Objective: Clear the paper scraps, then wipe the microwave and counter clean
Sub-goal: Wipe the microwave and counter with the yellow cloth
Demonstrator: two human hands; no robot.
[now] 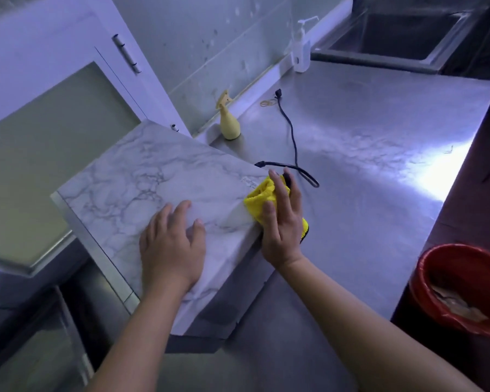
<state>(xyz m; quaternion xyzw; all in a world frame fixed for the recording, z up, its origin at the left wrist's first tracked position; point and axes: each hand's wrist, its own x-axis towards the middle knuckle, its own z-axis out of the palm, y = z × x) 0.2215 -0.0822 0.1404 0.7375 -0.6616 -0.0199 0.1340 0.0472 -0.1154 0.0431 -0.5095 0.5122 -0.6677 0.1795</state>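
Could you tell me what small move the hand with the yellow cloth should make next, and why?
Probably sweep the yellow cloth leftward across the microwave top: the right hand presses it at the right edge, while the left hand lies flat on top.

Yellow cloth, marble-patterned microwave, red bin.

The microwave wore smooth marble-patterned film; the counter was brushed, glossy steel; the cloth looked fluffy.

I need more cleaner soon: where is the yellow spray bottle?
The yellow spray bottle stands upright on the steel counter by the back wall, just beyond the marble-patterned microwave top, left of the black cord.
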